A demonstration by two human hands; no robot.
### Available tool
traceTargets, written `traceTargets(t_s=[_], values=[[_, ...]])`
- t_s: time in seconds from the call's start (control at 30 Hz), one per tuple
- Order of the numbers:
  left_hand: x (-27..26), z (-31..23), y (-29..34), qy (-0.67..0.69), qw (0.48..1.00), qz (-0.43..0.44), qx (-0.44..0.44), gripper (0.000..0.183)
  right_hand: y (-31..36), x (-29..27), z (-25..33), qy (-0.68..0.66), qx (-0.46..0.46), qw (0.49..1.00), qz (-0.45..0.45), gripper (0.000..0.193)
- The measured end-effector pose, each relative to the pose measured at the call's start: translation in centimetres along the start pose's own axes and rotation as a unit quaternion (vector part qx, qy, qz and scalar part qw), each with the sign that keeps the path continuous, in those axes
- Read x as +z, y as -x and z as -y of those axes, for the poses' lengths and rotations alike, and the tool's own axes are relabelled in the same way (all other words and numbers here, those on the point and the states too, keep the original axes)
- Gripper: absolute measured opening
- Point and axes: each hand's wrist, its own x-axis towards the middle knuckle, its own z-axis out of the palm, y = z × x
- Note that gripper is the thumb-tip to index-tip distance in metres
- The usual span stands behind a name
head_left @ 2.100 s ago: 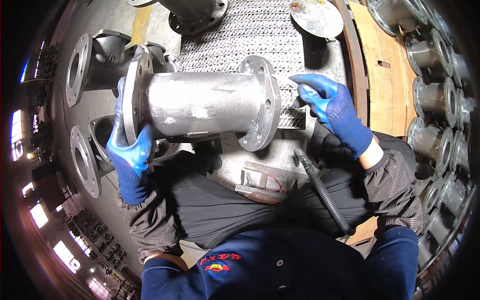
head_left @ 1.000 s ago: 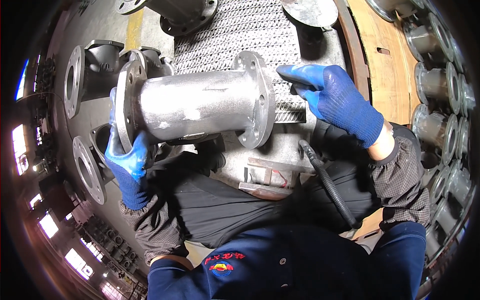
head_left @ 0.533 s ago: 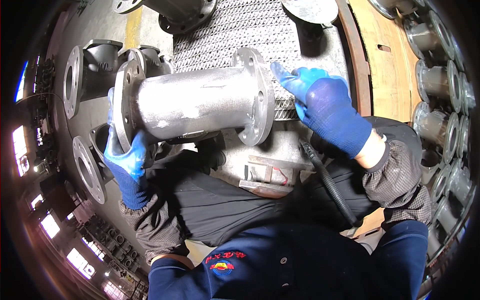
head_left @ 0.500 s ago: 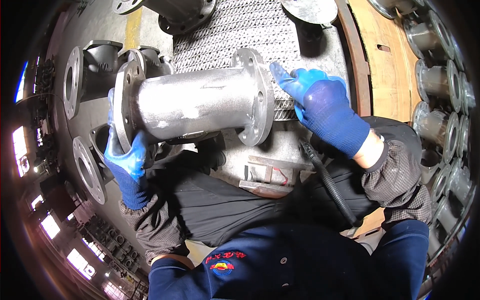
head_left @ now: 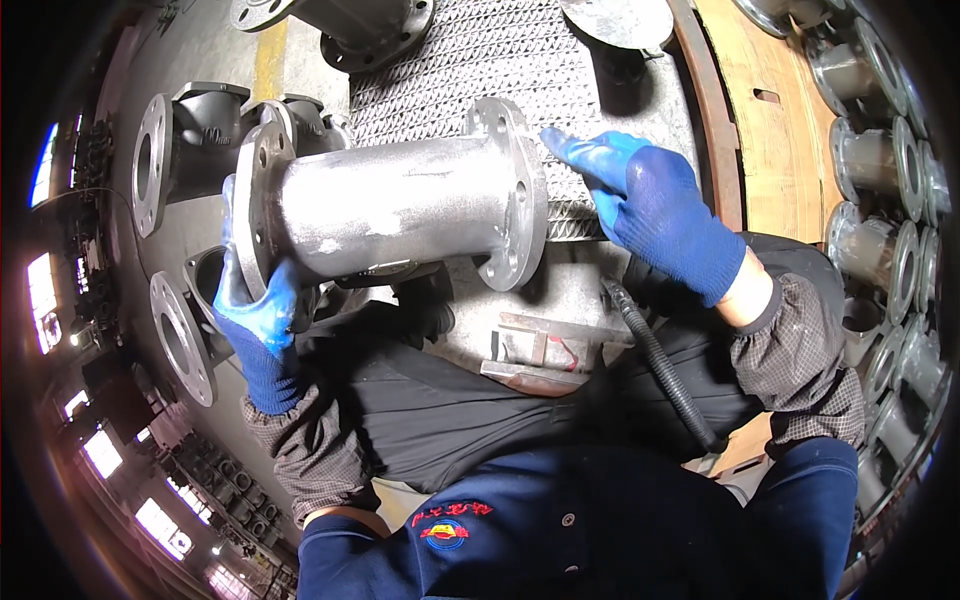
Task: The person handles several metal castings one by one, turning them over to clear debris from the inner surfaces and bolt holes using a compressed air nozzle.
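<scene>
A grey metal pipe (head_left: 395, 205) with a round, bolt-holed flange at each end lies crosswise in front of me. My left hand (head_left: 258, 315), in a blue coated glove, grips the left flange (head_left: 262, 205), thumb on the near side and fingers along its outer face. Beside the right flange (head_left: 520, 195) is my right hand (head_left: 645, 190), also gloved, its fingers stretched toward the rim. A small gap seems to separate fingertips and metal. What props the pipe from below is mostly hidden.
Metal mesh matting (head_left: 450, 70) lies beyond the pipe. Other flanged castings (head_left: 205, 135) stand at the left, and several more (head_left: 865, 160) line the right past a wooden board (head_left: 770, 130). A ribbed black hose (head_left: 665, 370) crosses by my right leg. A small frame (head_left: 540, 350) sits below.
My right hand has turned slightly, its back now more toward me, staying beside the right flange. The pipe's left end has shifted a little to the right, my left hand still gripping it.
</scene>
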Motion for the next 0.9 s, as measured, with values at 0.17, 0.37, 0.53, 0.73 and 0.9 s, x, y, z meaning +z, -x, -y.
traceTargets(t_s=[0.17, 0.37, 0.53, 0.73, 0.9], values=[[-0.3, 0.3, 0.0, -0.007, 1.000, 0.008, 0.007, 0.056, -0.3, 0.5, -0.4, -0.074, 0.003, 0.997, -0.006, 0.056], [0.0, 0.5, -0.2, 0.010, 1.000, 0.008, 0.024, 0.056, -1.0, -0.1, -0.8, -0.079, 0.037, 0.996, 0.023, 0.046], [0.1, -0.1, 0.1, 0.025, 1.000, 0.006, -0.017, 0.058, -2.4, -2.0, -0.3, -0.324, 0.140, 0.931, 0.088, 0.042], [0.1, -0.2, 0.2, -0.013, 0.999, 0.021, 0.020, 0.049, -4.0, -0.1, -0.4, -0.236, 0.085, 0.961, 0.119, 0.046], [0.1, -0.7, 0.8, 0.012, 1.000, 0.011, 0.020, 0.054, -4.2, -4.4, 1.9, -0.332, 0.061, 0.909, 0.243, 0.031]])
